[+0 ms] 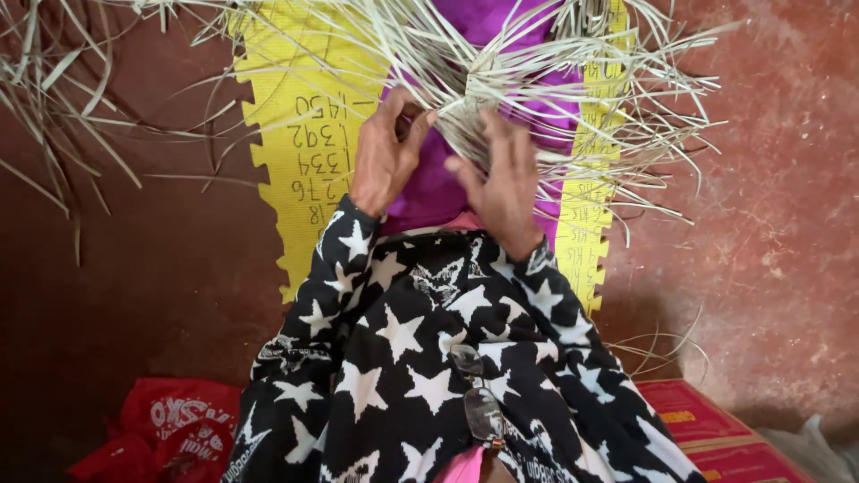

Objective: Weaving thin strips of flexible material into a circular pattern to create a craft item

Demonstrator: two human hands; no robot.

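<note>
My left hand (386, 152) pinches thin pale straw strips near the centre of a half-woven straw piece (474, 89). My right hand (503, 183) rests its fingers on the same woven centre, holding strands down. Loose pale strips (626, 80) fan out from the weave in all directions. The work lies over a purple cloth (434, 192) on my lap. My sleeves are black with white stars (403, 331).
A yellow mat with handwritten figures (309, 143) lies on the reddish-brown floor (769, 224). More dry strips (54, 98) lie at the left. A red plastic bag (170, 429) sits lower left, a red cardboard box (716, 438) lower right. Spectacles (479, 398) hang at my chest.
</note>
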